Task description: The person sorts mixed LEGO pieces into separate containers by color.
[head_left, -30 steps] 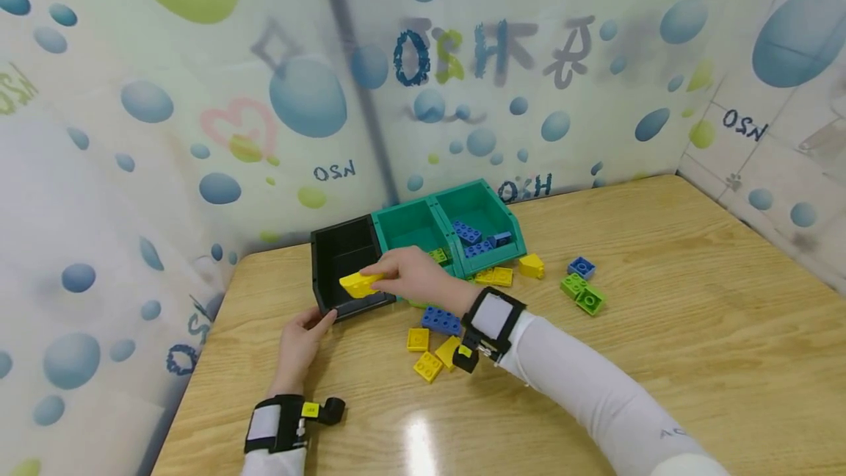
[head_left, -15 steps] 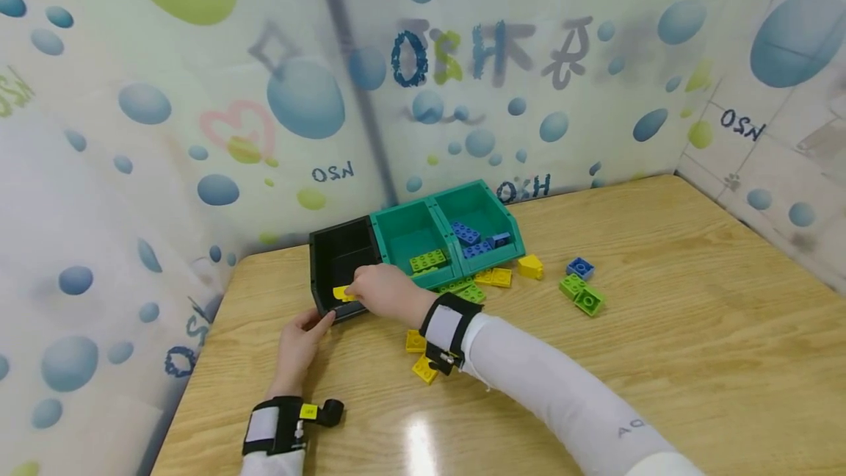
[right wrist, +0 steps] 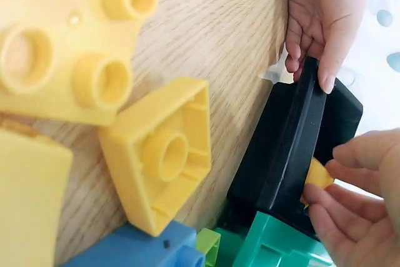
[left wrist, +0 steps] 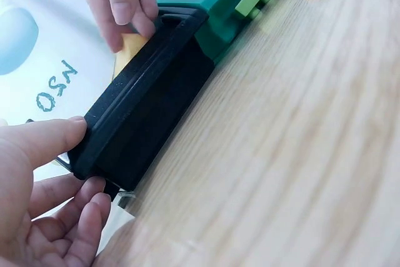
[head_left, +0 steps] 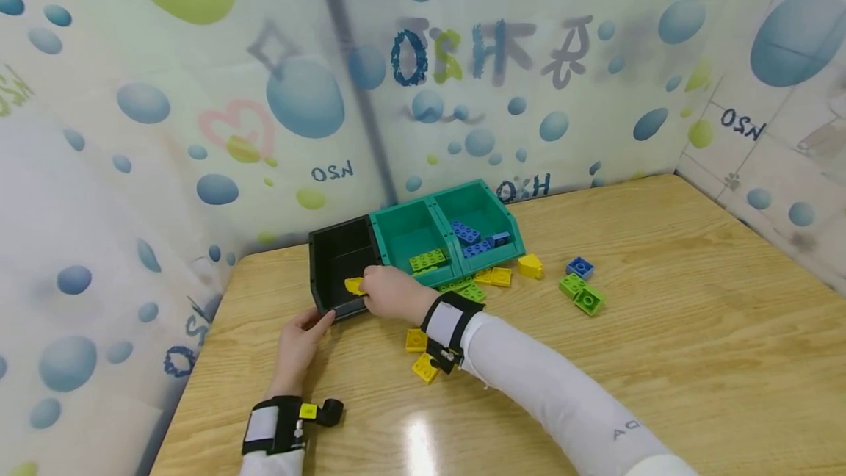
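The fingers of the right hand (head_left: 390, 292) pinch a yellow brick (head_left: 355, 286), holding it just over the front rim of the black bin (head_left: 330, 255), partly inside it. The left hand (head_left: 299, 340) steadies that bin at its near left corner, thumb on the rim and fingers (left wrist: 75, 226) curled against the outer wall. The black bin sits on the tabletop (head_left: 661, 329), touching a green bin (head_left: 403, 230) with green bricks (head_left: 428, 261) in it; a second green bin (head_left: 485, 204) beside that holds blue bricks (head_left: 471, 235). Loose yellow bricks (head_left: 423, 366) lie under the right wrist. More yellow ones (head_left: 512, 273) lie in front of the green bins, and further right a blue brick (head_left: 581, 267) sits just beside two green ones (head_left: 581, 294).
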